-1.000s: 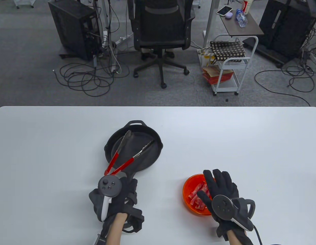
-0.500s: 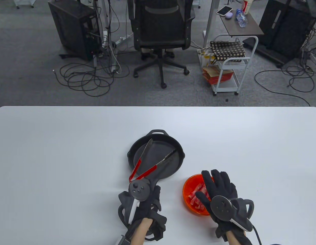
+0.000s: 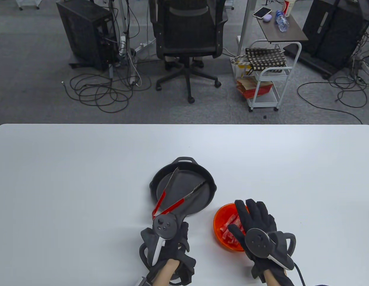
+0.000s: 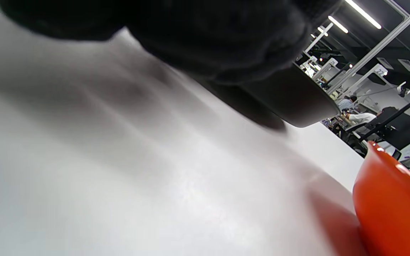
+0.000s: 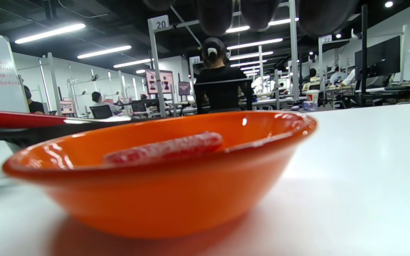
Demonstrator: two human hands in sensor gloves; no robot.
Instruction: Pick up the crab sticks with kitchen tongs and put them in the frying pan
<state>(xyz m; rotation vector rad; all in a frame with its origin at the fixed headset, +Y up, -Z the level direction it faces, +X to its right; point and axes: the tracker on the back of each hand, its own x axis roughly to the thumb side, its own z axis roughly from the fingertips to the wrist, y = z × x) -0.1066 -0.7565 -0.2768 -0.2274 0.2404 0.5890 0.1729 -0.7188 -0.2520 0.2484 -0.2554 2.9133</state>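
A black frying pan [image 3: 212, 182] sits on the white table with red-handled metal tongs [image 3: 159, 203] lying spread inside it. My left hand [image 3: 168, 238] is at the pan's near end and grips its handle, which the tracker hides. In the left wrist view the glove [image 4: 208, 32] sits over the dark pan [image 4: 290, 103]. To the right stands an orange bowl [image 3: 220, 217] of crab sticks [image 3: 230, 229]. My right hand [image 3: 256, 220] lies flat over the bowl's right side, fingers straight. The right wrist view shows the bowl [image 5: 162, 192] up close with one crab stick [image 5: 169, 147].
The bowl stands just right of the pan, a small gap apart. Beyond the table's far edge are an office chair [image 3: 189, 35], a white trolley [image 3: 267, 77] and floor cables. In the right wrist view, people sit at desks behind.
My left hand has slid the pan, with the tongs in it, to the right until it lies close to the bowl. The right hand has barely moved.
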